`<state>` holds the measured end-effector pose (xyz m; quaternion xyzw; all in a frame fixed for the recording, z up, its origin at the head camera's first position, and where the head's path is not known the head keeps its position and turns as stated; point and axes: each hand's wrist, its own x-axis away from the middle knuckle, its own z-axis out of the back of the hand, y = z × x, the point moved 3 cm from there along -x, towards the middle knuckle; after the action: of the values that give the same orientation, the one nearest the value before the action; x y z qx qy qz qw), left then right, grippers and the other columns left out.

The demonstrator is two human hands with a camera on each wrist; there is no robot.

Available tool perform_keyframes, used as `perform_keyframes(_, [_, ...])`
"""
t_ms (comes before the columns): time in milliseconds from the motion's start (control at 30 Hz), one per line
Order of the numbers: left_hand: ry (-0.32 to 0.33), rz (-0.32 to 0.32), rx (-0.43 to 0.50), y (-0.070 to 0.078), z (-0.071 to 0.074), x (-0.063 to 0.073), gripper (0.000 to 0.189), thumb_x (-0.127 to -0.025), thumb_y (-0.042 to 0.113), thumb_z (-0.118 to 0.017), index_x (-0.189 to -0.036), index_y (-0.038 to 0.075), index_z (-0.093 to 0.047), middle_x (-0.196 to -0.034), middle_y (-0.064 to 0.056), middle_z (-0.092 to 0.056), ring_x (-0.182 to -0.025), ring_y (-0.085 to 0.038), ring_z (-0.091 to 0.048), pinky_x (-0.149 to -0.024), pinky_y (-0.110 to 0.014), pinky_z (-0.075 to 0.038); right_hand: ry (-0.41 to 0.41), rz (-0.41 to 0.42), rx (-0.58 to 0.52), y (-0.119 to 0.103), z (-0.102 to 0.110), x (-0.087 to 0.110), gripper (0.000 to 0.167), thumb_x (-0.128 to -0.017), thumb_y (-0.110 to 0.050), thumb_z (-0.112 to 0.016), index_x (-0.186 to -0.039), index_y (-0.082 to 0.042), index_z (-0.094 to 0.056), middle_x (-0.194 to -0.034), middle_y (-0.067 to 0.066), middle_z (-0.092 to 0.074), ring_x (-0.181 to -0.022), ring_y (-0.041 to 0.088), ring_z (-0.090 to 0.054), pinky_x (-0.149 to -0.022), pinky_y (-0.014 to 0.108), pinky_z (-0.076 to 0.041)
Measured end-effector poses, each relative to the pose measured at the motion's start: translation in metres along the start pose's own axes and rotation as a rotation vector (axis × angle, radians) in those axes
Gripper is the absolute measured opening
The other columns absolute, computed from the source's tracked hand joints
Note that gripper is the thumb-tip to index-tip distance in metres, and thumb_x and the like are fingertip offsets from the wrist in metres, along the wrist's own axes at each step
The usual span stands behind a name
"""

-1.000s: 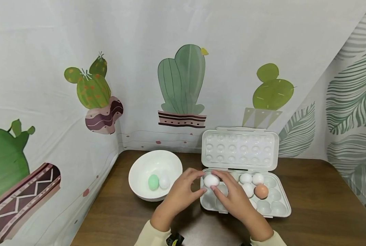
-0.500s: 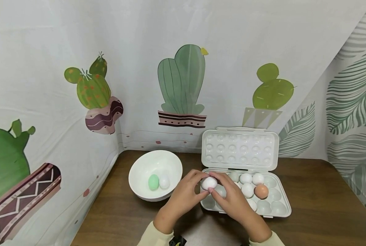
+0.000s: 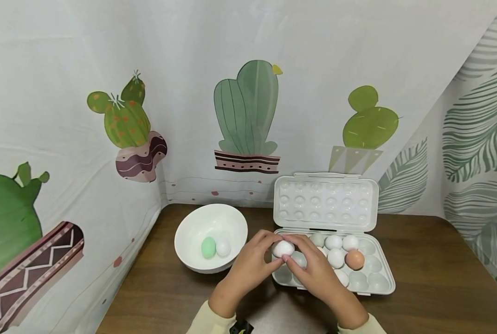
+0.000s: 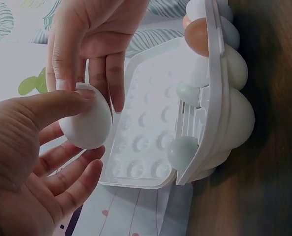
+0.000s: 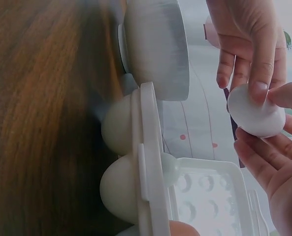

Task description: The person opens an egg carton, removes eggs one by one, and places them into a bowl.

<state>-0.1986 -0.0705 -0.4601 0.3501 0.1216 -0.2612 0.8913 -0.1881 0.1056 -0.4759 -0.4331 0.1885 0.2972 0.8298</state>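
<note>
A white egg (image 3: 283,249) is held up between both hands, over the left end of an open egg carton (image 3: 372,266). My left hand (image 3: 251,258) pinches the egg from the left with thumb and fingers. From the other side my right hand (image 3: 316,267) grips it the same way, the two thumbs close together on the near face. In the left wrist view the egg (image 4: 89,120) is well above the carton's rim. Several white eggs (image 3: 336,258), a brown egg (image 3: 354,260) and a pale green egg (image 3: 317,239) sit in the carton's cups, some partly hidden by my right hand.
Left of the carton stands a white bowl (image 3: 190,232) holding a green egg (image 3: 208,247) and a white egg (image 3: 223,247). The carton's dimpled lid (image 3: 323,222) stands raised at the back, near a cactus-print cloth (image 3: 315,55). Everything rests on a brown wooden table (image 3: 436,273).
Over the first half second the egg moved slightly left and toward me, and both hands drew closer around it. Since then hands and egg have barely moved.
</note>
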Motion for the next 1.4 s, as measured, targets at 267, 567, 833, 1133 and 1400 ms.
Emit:
perform_keyframes(267, [-0.004,0.01,-0.014,0.001,0.001,0.0,0.042,-0.085,0.026,-0.082,-0.123,0.018,-0.067,-0.114,0.005,-0.063,-0.089,-0.007,-0.06,-0.078,-0.02,-0.052,-0.007,0.01,0.014,0.001,0.0,0.0,0.047,-0.094,-0.014,-0.071,-0.138,-0.017,-0.057,-0.133,0.0,-0.062,-0.118,0.013,-0.061,-0.097,0.024,-0.052])
perform_keyframes(567, [0.008,0.005,-0.03,-0.001,0.003,-0.001,0.042,-0.086,0.027,-0.082,-0.124,0.018,-0.068,-0.114,0.003,-0.063,-0.09,-0.016,-0.063,-0.076,-0.021,-0.051,0.0,0.036,0.025,0.004,0.001,-0.002,0.044,-0.094,-0.011,-0.071,-0.136,-0.015,-0.059,-0.132,0.0,-0.062,-0.117,0.014,-0.061,-0.093,0.032,-0.055])
perform_keyframes(833, [0.037,0.036,-0.035,-0.007,0.01,-0.001,0.043,-0.084,0.025,-0.083,-0.123,0.017,-0.067,-0.115,0.003,-0.062,-0.095,-0.009,-0.062,-0.083,-0.026,-0.056,0.005,0.042,0.031,0.008,0.008,-0.002,0.04,-0.094,-0.009,-0.07,-0.133,-0.012,-0.061,-0.128,0.001,-0.063,-0.111,0.018,-0.064,-0.09,0.032,-0.056])
perform_keyframes(1133, [0.077,0.097,-0.019,-0.017,0.024,-0.002,0.046,-0.082,0.02,-0.085,-0.124,0.014,-0.067,-0.116,-0.002,-0.062,-0.099,-0.013,-0.065,-0.085,-0.03,-0.058,-0.038,0.011,0.126,0.016,0.014,-0.002,0.035,-0.095,-0.014,-0.07,-0.129,-0.013,-0.064,-0.13,-0.003,-0.063,-0.123,0.016,-0.06,-0.105,0.019,-0.044])
perform_keyframes(1400, [0.103,0.169,-0.004,-0.031,0.032,-0.002,0.045,-0.082,0.018,-0.084,-0.123,0.012,-0.067,-0.117,-0.003,-0.061,-0.093,-0.013,-0.062,-0.079,-0.031,-0.057,-0.086,-0.058,0.224,0.024,0.02,-0.001,0.035,-0.093,-0.017,-0.071,-0.127,-0.013,-0.066,-0.131,0.001,-0.062,-0.124,0.022,-0.061,-0.103,0.041,-0.05])
